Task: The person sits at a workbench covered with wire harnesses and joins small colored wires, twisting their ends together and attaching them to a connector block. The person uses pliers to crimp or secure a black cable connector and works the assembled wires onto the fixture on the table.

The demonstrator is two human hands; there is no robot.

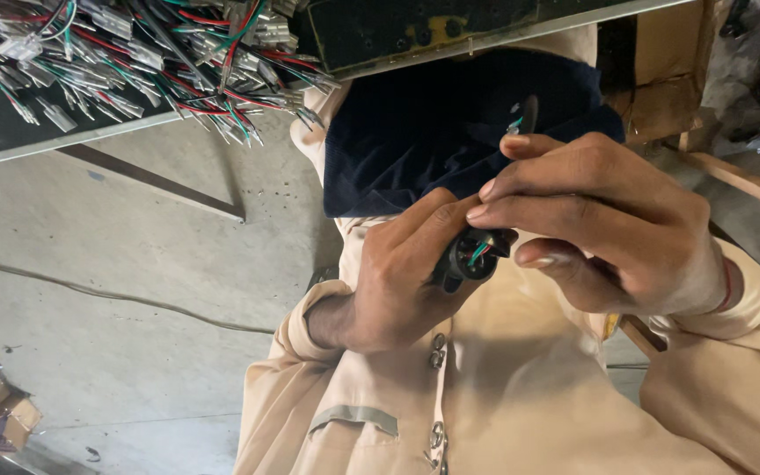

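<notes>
Where both hands meet, black round connector (472, 255) between left hand (398, 281) and right hand (600, 229).

the person wears a pale beige, long-sleeved shirt (521, 387) of soft, slightly creased cloth, its cuffs closing around both wrists. a line of small metal snap buttons (437, 352) runs down the front, and a flat stitched flap (354, 418) in a greyer beige sits across the chest like a pocket cover. a thin red band (728, 286) circles the wrist of the right hand (600, 224) just ahead of the cuff, while the left hand (406, 277) is bare of any band or ring, and a dark navy cloth (433, 132) lies over the lap.
</notes>
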